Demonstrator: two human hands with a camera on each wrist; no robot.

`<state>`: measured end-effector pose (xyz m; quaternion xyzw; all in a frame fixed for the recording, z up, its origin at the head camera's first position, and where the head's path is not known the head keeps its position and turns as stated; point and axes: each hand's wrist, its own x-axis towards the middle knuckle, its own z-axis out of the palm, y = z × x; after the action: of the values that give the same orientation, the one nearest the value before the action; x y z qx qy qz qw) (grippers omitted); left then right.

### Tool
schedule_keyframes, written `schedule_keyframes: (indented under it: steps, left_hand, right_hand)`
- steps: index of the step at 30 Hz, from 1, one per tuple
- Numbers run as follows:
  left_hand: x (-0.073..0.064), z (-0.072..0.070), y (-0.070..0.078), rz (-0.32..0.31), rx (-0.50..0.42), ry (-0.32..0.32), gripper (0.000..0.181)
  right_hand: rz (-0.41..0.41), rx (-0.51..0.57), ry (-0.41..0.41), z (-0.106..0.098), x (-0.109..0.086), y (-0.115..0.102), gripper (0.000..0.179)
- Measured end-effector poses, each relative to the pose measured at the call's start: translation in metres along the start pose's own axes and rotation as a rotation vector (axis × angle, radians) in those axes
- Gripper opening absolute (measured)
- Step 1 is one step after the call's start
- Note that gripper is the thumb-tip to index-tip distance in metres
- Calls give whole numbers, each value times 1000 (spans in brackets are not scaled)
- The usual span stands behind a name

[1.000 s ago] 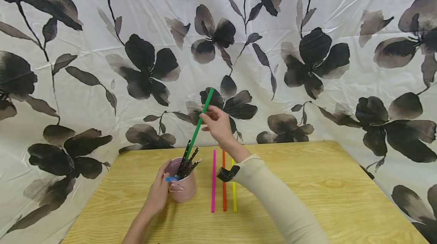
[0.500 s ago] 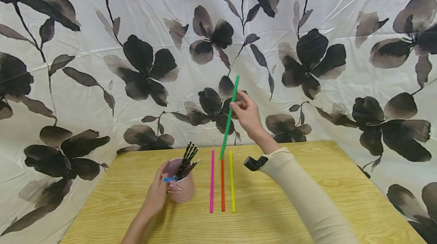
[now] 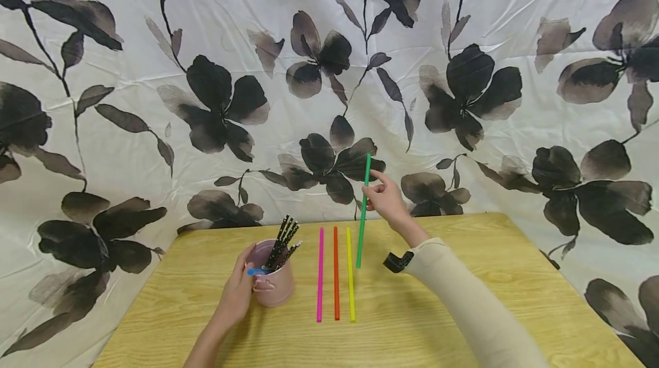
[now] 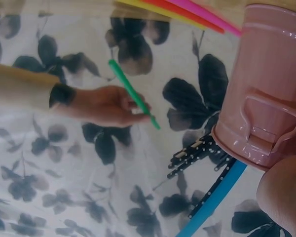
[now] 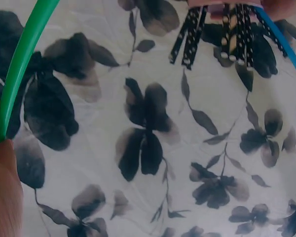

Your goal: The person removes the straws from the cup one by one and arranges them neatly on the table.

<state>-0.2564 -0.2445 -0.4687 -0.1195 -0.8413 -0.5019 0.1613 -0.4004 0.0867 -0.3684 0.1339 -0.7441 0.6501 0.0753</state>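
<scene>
My right hand [image 3: 387,202] pinches a green drinking straw [image 3: 362,219] near its upper part, and the straw stands almost upright at the right of the yellow one. Whether its lower end touches the table cannot be told. At the left, my left hand [image 3: 239,291] grips a small pink pail [image 3: 275,288] by its side. Inside the pail are several black straws [image 3: 280,245] with white dots and one blue straw [image 3: 256,272] leaning over the rim. The right wrist view shows the green straw [image 5: 19,69] at its left edge, between thumb and fingers.
Side by side on the wooden table [image 3: 463,299] lie a magenta straw [image 3: 320,276], a red straw [image 3: 337,276] and a yellow straw [image 3: 351,276], with gaps between them. A floral cloth [image 3: 391,99] hangs behind the table's far edge.
My right hand has drawn the green straw out of the pail, carried it right past the three lying straws, then lowered it. The left hand stays on the pail.
</scene>
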Motion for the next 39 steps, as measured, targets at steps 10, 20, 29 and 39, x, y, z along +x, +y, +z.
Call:
schedule_keyframes:
  steps: [10, 20, 29, 39]
  left_hand:
    - [2, 0, 0, 7, 63, 43, 40]
    - [2, -2, 0, 6, 86, 46, 41]
    - [1, -2, -5, 6, 57, 8, 41]
    - [0, -1, -3, 3, 58, 30, 40]
  right_hand:
    - [74, -104, 7, -1, -10, 42, 51]
    - [140, -178, 6, 3, -20, 63, 51]
    - [229, -216, -14, 9, -30, 80, 50]
    - [240, -254, -55, 16, -38, 104, 49]
